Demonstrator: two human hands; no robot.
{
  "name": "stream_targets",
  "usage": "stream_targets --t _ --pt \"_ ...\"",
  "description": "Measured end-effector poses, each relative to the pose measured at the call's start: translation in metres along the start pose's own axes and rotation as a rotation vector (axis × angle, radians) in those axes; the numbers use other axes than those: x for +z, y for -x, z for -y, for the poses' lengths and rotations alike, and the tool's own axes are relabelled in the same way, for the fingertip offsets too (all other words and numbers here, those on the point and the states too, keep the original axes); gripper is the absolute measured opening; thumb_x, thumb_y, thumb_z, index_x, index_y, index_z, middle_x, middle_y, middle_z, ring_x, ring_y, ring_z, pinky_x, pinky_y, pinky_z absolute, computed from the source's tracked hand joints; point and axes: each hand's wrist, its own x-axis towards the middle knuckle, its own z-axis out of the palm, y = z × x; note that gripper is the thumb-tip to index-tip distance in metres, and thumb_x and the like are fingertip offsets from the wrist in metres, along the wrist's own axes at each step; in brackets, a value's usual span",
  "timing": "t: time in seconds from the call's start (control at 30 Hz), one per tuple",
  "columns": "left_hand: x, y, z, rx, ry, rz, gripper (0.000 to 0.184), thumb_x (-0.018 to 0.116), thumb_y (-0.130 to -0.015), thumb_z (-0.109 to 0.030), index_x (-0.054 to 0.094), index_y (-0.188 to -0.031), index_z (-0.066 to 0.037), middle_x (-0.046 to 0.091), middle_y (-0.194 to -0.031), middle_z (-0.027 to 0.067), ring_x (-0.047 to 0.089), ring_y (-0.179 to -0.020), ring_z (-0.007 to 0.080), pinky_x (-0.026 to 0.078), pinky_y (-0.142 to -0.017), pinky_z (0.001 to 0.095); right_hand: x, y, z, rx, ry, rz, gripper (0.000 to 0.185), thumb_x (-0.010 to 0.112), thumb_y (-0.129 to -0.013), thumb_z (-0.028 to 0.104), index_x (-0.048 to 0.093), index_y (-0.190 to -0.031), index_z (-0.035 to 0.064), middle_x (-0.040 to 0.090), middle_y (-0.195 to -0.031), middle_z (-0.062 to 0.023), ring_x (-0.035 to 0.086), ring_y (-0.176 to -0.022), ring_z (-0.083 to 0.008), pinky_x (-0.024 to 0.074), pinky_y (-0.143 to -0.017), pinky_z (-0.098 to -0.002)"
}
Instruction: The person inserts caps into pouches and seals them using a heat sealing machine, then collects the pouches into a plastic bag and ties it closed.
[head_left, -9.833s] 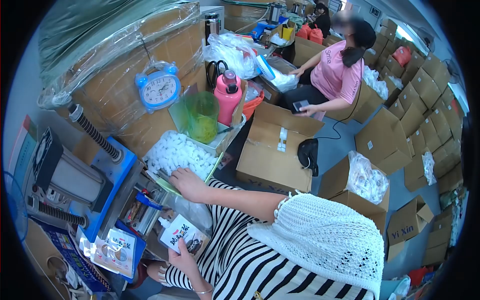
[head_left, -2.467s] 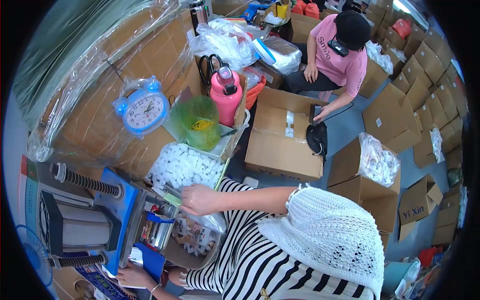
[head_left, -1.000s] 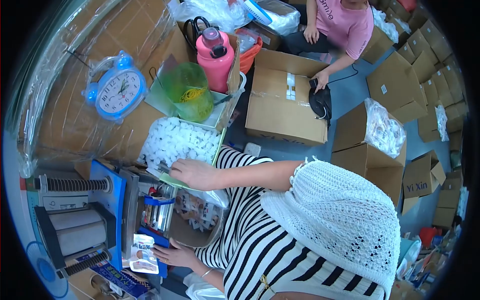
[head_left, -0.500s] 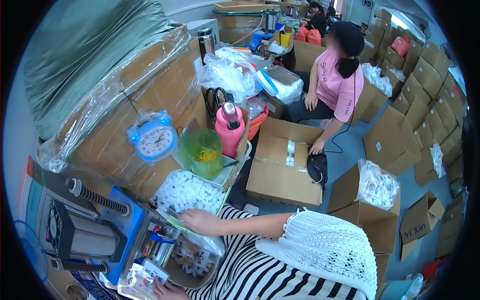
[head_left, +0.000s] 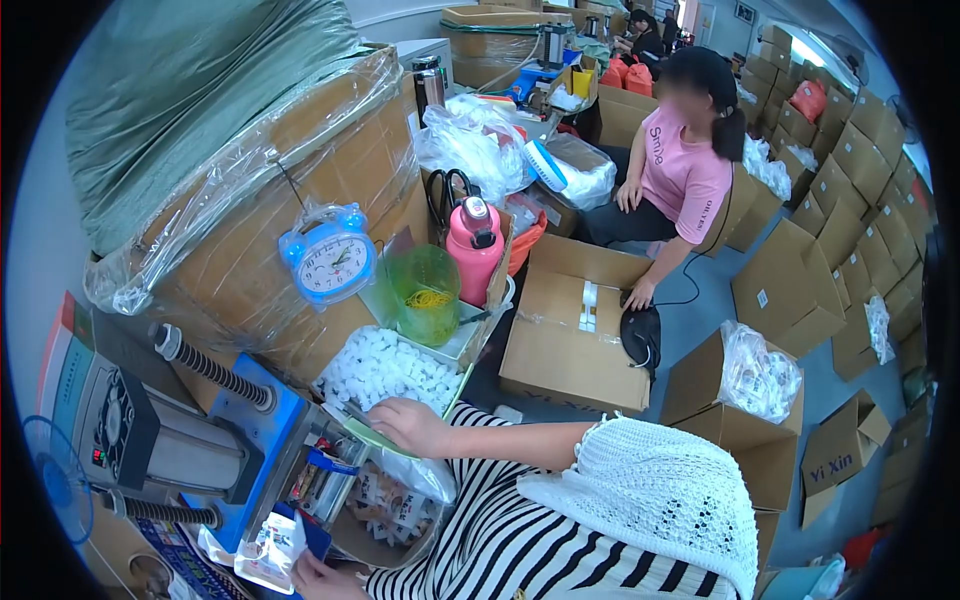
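My right hand (head_left: pixel 408 428) is at the near edge of a green-rimmed tray of small white caps (head_left: pixel 385 372), its fingers curled together; what they hold, if anything, is hidden. Lower down, my left hand (head_left: pixel 325 580) pinches the edge of a printed white pouch (head_left: pixel 272 552). This pouch lies over a blue plate (head_left: pixel 318 540) beside the press machine (head_left: pixel 180 450). Between my hands an open carton holds several small printed packets (head_left: pixel 392 505), with clear plastic at its upper edge.
Behind the caps stand a green tub with yellow bands (head_left: pixel 425 300), a pink bottle (head_left: pixel 474 250) and a blue clock (head_left: pixel 332 258). A seated co-worker in pink (head_left: pixel 685 170) rests a hand by a black pouch (head_left: pixel 640 338) on an open carton (head_left: pixel 570 345). More cartons (head_left: pixel 790 290) stand right.
My left hand and the white pouch have shifted a little left over the blue plate. My right hand stays at the tray's edge. The co-worker has set down a dark device held earlier.
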Motion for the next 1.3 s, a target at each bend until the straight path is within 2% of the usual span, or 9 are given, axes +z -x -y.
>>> stream_targets --t 0.17,0.27,0.33,0.4,0.57,0.67,0.87,1.13,1.3 --pt "-0.023 0.012 -0.041 -0.119 0.433 0.282 0.016 0.063 -0.09 -0.012 0.064 -0.096 0.003 0.062 -0.09 0.0116 0.058 -0.081 0.0217 0.046 -0.071 0.0338 -0.017 -0.014 0.051 0.429 -0.453 0.158 0.019 0.057 -0.089 0.017 0.056 -0.104 0.0041 0.061 -0.093 -0.0134 0.059 -0.09 -0.0308 0.0483 -0.077 -0.0388" --pt "-0.021 0.018 -0.074 -0.167 0.652 0.41 0.018 0.065 -0.09 -0.015 0.063 -0.095 0.003 0.061 -0.09 0.011 0.057 -0.079 0.0184 0.045 -0.07 0.0313 -0.012 -0.03 0.066 -0.025 -0.525 0.161 0.02 0.058 -0.089 0.019 0.058 -0.104 0.0049 0.063 -0.092 -0.0134 0.059 -0.09 -0.0316 0.0466 -0.079 -0.0409" --pt "0.002 0.027 -0.094 -0.412 0.949 0.411 0.008 0.064 -0.086 -0.002 0.062 -0.08 0.003 0.061 -0.078 0.003 0.05 -0.068 0.0078 0.04 -0.061 0.0226 -0.008 -0.035 0.065 -0.088 -0.469 0.276 0.021 0.058 -0.09 0.02 0.059 -0.104 0.0051 0.064 -0.091 -0.0135 0.059 -0.09 -0.0319 0.0462 -0.08 -0.0414" --pt "0.015 0.032 -0.099 -0.43 0.955 0.447 0.009 0.064 -0.087 -0.004 0.063 -0.082 0.003 0.061 -0.079 0.0025 0.05 -0.068 0.0071 0.04 -0.061 0.0223 -0.007 -0.037 0.063 -0.207 -0.343 0.499 0.022 0.058 -0.09 0.021 0.06 -0.105 0.0054 0.064 -0.09 -0.0136 0.059 -0.09 -0.0325 0.0453 -0.081 -0.0424" --pt "0.021 0.033 -0.119 -0.57 1.083 0.488 0.014 0.062 -0.091 -0.01 0.066 -0.091 0.003 0.064 -0.082 0.0015 0.052 -0.069 0.0057 0.041 -0.062 0.0218 0.004 -0.028 0.054 -0.083 -0.406 0.501 0.023 0.059 -0.09 0.022 0.06 -0.105 0.0043 0.063 -0.088 -0.0135 0.059 -0.089 -0.0323 0.0456 -0.078 -0.0405" --pt "0.022 0.037 -0.125 -0.64 1.157 0.455 0.017 0.061 -0.093 -0.012 0.067 -0.095 0.004 0.065 -0.083 0.0022 0.054 -0.071 0.006 0.042 -0.064 0.0219 0.005 -0.018 0.059 0.218 -0.58 0.502 0.027 0.061 -0.087 0.019 0.06 -0.108 0.003 0.061 -0.085 -0.014 0.06 -0.083 -0.0315 0.0456 -0.074 -0.0394" --pt "0.021 0.037 -0.125 -0.685 1.204 0.436 0.021 0.059 -0.094 -0.012 0.065 -0.102 0.006 0.067 -0.089 0.0053 0.058 -0.078 0.0082 0.046 -0.071 0.0228 0.014 -0.013 0.05 0.11 -0.572 0.425 0.032 0.064 -0.085 0.016 0.059 -0.112 0.0013 0.06 -0.082 -0.0147 0.06 -0.075 -0.0299 0.0458 -0.069 -0.0389" --pt "0.022 0.034 -0.12 -0.475 1.176 0.481 0.023 0.057 -0.094 -0.009 0.061 -0.11 0.007 0.067 -0.096 0.0083 0.06 -0.083 0.0105 0.048 -0.075 0.0247 -0.003 -0.023 0.049 0.133 -0.513 0.546 0.037 0.064 -0.087 0.017 0.057 -0.119 0.0001 0.06 -0.092 -0.0129 0.06 -0.081 -0.0264 0.048 -0.074 -0.0365" --pt "0.024 0.038 -0.123 -0.502 1.194 0.466 0.023 0.058 -0.094 -0.008 0.061 -0.109 0.007 0.067 -0.097 0.0088 0.061 -0.085 0.0106 0.048 -0.077 0.0251 -0.003 -0.019 0.049 0.135 -0.508 0.523 0.04 0.065 -0.086 0.017 0.056 -0.122 0.0001 0.06 -0.09 -0.0127 0.06 -0.079 -0.0257 0.0483 -0.072 -0.0355"
